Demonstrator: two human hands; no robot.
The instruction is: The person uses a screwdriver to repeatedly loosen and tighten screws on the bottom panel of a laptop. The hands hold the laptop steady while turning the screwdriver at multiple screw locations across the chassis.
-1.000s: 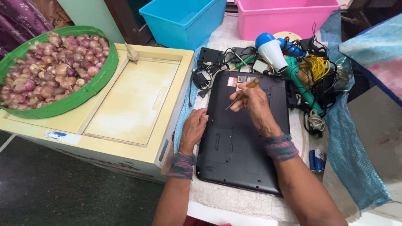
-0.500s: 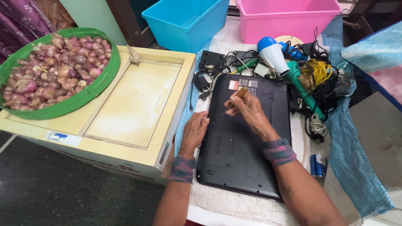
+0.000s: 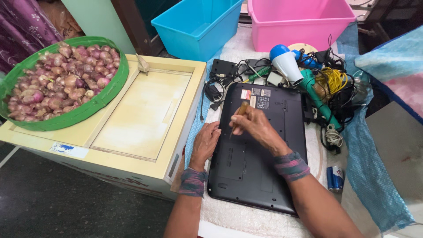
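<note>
A black laptop (image 3: 273,145) lies upside down on a white cloth in front of me. My right hand (image 3: 257,128) grips a screwdriver (image 3: 240,112) with a yellowish handle, its tip pointing down at the laptop's underside near the left edge. My left hand (image 3: 205,143) rests flat on the laptop's left edge beside the right hand, fingers together, holding nothing. Both wrists wear knitted cuffs.
A cream cabinet (image 3: 132,119) to the left carries a green basket (image 3: 88,110) of small red onions. Blue (image 3: 194,26) and pink (image 3: 299,22) plastic tubs stand at the back. A white and blue hair dryer (image 3: 286,64), tangled cables (image 3: 330,83) and a small can (image 3: 335,178) lie at the right.
My right hand with the screwdriver has moved from the laptop's upper middle down and left, close to my left hand. The left hand has stayed at the laptop's edge.
</note>
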